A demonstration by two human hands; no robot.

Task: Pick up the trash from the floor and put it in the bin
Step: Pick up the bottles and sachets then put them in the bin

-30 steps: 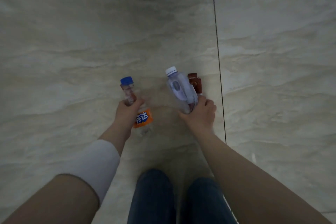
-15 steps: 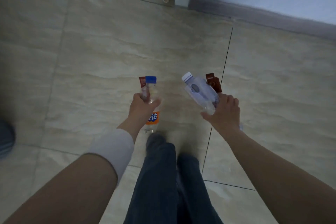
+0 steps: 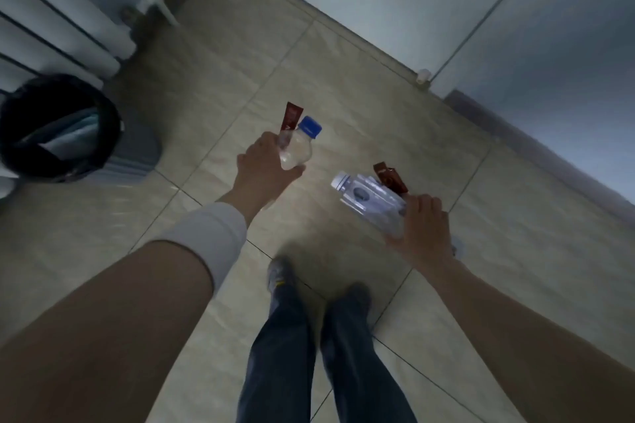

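Note:
My left hand (image 3: 263,168) is closed around a clear bottle with a blue cap (image 3: 298,144), with a dark red sachet (image 3: 291,116) pinched behind it. My right hand (image 3: 424,227) grips a clear water bottle with a white cap (image 3: 366,197), and a brown sachet (image 3: 390,176) sticks out beside it. Both hands are held above the tiled floor. The bin (image 3: 65,161), lined with a black bag, stands at the far left, well left of my left hand. Some pale trash lies inside it.
A white radiator (image 3: 51,27) runs along the upper left behind the bin, with a pipe (image 3: 158,7) at its end. A wall and a door with a door stop (image 3: 423,75) cross the upper right. My legs in dark jeans (image 3: 309,336) stand at the bottom centre.
The view has swung left and risen as I stand up; the bin and radiator have come into sight at the left. Both hands still hold their bottles and sachets.

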